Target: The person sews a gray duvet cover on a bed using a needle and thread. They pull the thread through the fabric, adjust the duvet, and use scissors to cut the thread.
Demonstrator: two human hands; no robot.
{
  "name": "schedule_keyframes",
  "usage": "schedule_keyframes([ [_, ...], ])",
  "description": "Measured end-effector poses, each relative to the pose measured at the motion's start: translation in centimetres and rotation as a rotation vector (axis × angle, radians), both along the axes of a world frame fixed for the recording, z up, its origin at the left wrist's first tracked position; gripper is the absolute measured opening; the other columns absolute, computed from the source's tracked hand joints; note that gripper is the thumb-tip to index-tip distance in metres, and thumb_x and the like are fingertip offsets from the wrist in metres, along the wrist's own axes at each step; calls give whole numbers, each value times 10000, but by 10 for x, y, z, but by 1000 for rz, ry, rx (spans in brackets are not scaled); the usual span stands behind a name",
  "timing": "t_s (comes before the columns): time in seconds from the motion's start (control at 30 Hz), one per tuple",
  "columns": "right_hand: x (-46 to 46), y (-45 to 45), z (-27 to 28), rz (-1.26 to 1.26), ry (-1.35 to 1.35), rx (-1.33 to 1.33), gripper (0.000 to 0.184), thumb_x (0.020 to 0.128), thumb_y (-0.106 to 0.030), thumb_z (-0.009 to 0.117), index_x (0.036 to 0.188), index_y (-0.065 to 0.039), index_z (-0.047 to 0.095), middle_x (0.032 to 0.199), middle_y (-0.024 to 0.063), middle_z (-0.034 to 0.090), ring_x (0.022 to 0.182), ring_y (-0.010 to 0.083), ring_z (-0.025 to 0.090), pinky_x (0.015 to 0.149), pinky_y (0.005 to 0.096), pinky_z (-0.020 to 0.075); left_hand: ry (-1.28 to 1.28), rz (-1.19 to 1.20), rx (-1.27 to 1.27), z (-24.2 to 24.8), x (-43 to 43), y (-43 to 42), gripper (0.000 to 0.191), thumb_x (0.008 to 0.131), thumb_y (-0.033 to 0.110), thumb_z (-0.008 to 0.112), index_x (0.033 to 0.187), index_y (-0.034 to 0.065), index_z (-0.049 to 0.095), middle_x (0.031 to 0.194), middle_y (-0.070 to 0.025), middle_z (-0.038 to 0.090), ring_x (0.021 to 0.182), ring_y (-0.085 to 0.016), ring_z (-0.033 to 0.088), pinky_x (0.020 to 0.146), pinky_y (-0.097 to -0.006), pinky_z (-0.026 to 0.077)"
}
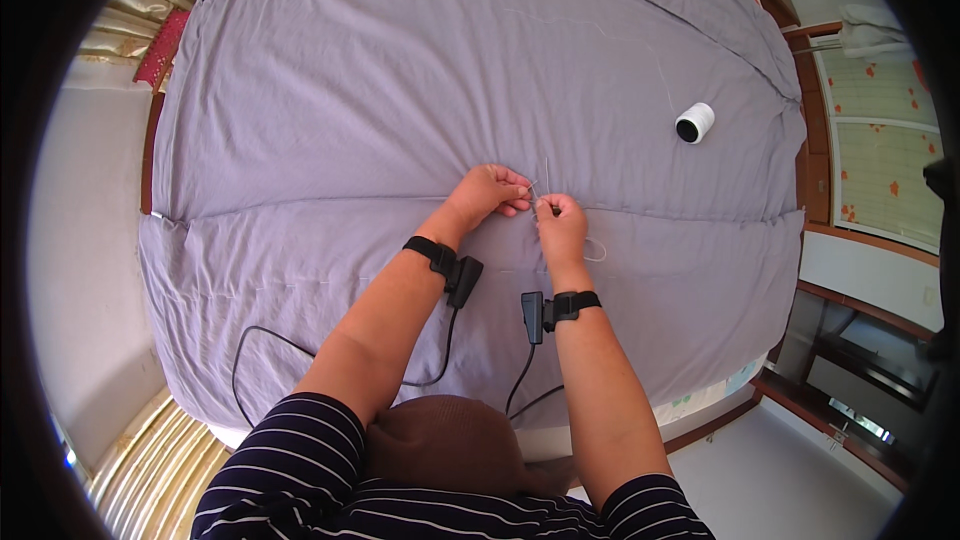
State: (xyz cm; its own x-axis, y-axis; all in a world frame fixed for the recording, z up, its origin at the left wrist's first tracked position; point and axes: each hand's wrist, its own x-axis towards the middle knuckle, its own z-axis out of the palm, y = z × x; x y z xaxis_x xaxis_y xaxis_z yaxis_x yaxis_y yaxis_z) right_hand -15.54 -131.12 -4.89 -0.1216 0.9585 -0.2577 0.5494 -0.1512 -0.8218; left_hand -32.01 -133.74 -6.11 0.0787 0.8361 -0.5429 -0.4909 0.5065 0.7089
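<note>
A grey-purple quilt cover (pixel 315 105) is spread over a bed, with a seam running across its middle. At that seam my left hand (pixel 491 196) has its thumb and fingers pinched together on what looks like a fine thread; a thin light strand shows at the fingertips. Just to its right, my right hand (pixel 561 229) is closed on white thread (pixel 595 249), which loops out beside the wrist. Whether a needle is between the fingers cannot be told. A white spool of thread (pixel 699 120) lies on its side at the right, its loose strand trailing up and left over the cloth.
Black cables (pixel 238 360) run over the quilt from devices strapped to both wrists. A line of light stitches (pixel 292 285) crosses the near part of the cover. Curtains (pixel 157 457) hang at the left, and wooden furniture (pixel 817 157) stands at the right.
</note>
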Motion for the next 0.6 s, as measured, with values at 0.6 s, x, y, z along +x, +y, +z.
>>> schedule_keyframes([
  [0.6, -4, -8, 4, 49, -93, 162, 89, 823, -86, 667, 847, -1, 664, 841, 152, 670, 765, 280, 644, 704, 376, 506, 47, -44, 3, 5, 1, 1, 171, 877, 93, 691, 1006, -8, 639, 860, -58, 689, 705, -100, 650, 603, -203, 524],
])
